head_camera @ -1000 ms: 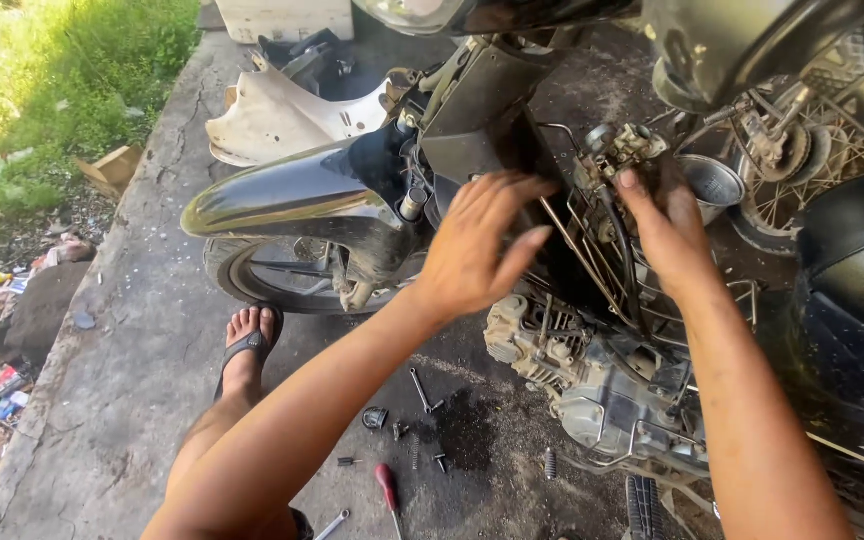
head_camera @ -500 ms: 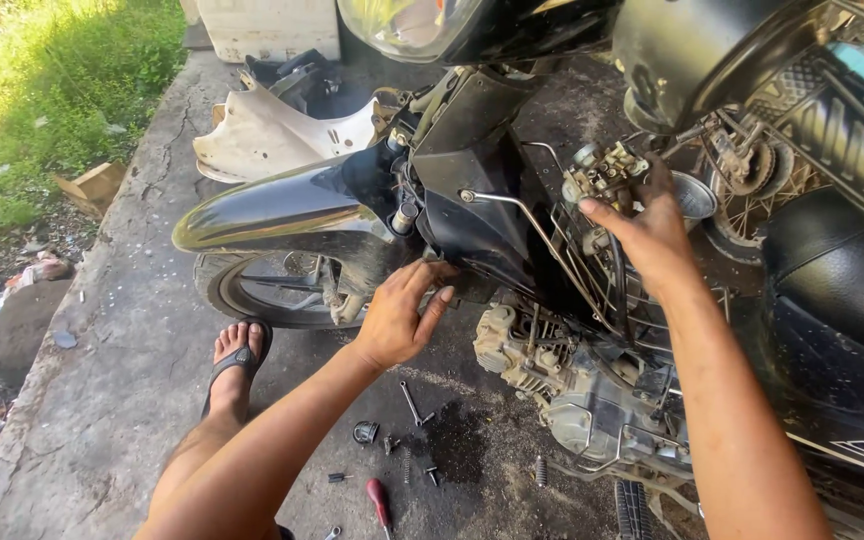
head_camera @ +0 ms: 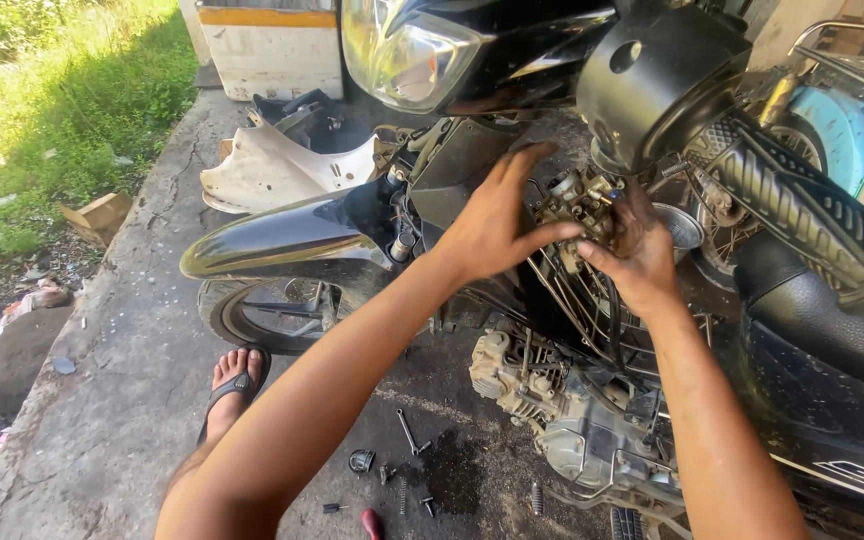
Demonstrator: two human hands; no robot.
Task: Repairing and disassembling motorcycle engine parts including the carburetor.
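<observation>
Both arms reach forward to a carburetor (head_camera: 574, 205) just above the motorcycle's engine (head_camera: 552, 400). The left hand (head_camera: 492, 225) cups its left side, fingers spread; the right hand (head_camera: 637, 250) seemingly pinches its right side.

Head camera looks down, close over motorcycle (head_camera: 592, 300).

Cracked concrete floor (head_camera: 102, 400) carries an oil stain (head_camera: 452, 465), scattered bolts (head_camera: 410, 432), springs (head_camera: 536, 497) and a white fairing panel (head_camera: 272, 170)

carb (head_camera: 577, 205) btwn both hands, engine (head_camera: 552, 400) below, bolts (head_camera: 410, 435) on floor (head_camera: 122, 420)
</observation>
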